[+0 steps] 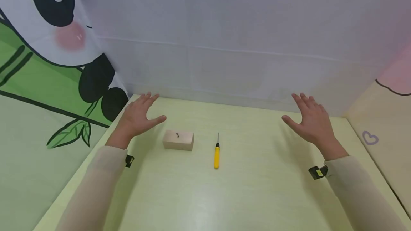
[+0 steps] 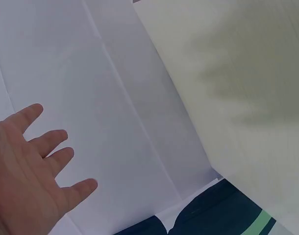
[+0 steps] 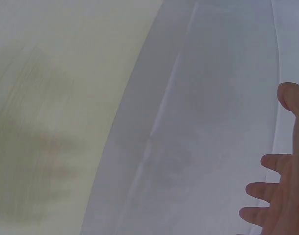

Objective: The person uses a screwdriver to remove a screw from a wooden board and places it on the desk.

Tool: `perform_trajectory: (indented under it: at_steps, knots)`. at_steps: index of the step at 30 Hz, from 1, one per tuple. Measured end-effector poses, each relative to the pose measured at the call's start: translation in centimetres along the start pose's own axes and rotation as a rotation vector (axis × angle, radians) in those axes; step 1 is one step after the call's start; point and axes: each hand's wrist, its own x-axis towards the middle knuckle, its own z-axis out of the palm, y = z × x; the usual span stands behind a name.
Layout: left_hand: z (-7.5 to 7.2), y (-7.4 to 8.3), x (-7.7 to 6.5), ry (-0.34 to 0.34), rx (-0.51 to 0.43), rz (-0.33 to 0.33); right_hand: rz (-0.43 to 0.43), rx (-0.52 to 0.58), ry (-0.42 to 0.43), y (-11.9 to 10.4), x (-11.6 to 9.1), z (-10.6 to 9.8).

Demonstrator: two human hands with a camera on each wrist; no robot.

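A small pale wooden block [image 1: 178, 144] lies on the table, with a dark screw [image 1: 177, 135] sticking up out of its top face. To the block's right is a screwdriver [image 1: 217, 157] with a yellow handle and black collar, its thin shaft pointing toward the back wall. My left hand [image 1: 136, 115] is raised above the table's far left, up and left of the block, fingers spread and holding nothing. Over the right side hovers my right hand [image 1: 311, 122], also spread and holding nothing, well apart from the screwdriver. Each wrist view shows the splayed fingers of its hand [image 2: 29, 176].
The pale yellow-green table [image 1: 205, 199] ends against a white sheet wall [image 1: 224, 45] at the back. A cartoon-printed panel [image 1: 64, 81] stands along the left, and a cream and pink panel [image 1: 379, 117] along the right. Both arms cast shadows on the tabletop.
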Motion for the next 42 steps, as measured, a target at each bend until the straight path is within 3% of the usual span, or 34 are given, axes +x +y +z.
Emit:
perform_trajectory:
  at_steps: [9, 15, 22, 27, 32, 38, 42]
  knots:
    - [0.6, -0.1, -0.5, -0.136, -0.112, 0.018, -0.045, 0.017, 0.001, -3.1, -0.1, 0.3]
    - [1.2, -0.3, -0.7, -0.176, -0.265, 0.026, -0.077, 0.104, -0.023, -4.7, -0.1, 1.3]
    - [2.3, 0.1, -0.8, -0.215, -0.349, 0.039, -0.229, 0.225, -0.021, -5.8, 0.0, 2.8]
    - [3.1, 0.3, -1.2, -0.227, -0.397, 0.022, -0.302, 0.249, -0.043, -7.0, 0.1, 3.7]
    - [4.1, 0.3, -1.5, -0.238, -0.415, 0.005, -0.32, 0.263, -0.064, -7.8, 0.4, 4.7]
    - [5.4, 0.2, -1.6, -0.234, -0.371, 0.008, -0.331, 0.295, -0.11, -8.7, 0.5, 5.7]
    - [5.9, 0.3, -1.5, -0.23, -0.375, 0.001, -0.378, 0.315, -0.15, -9.5, 0.5, 6.7]
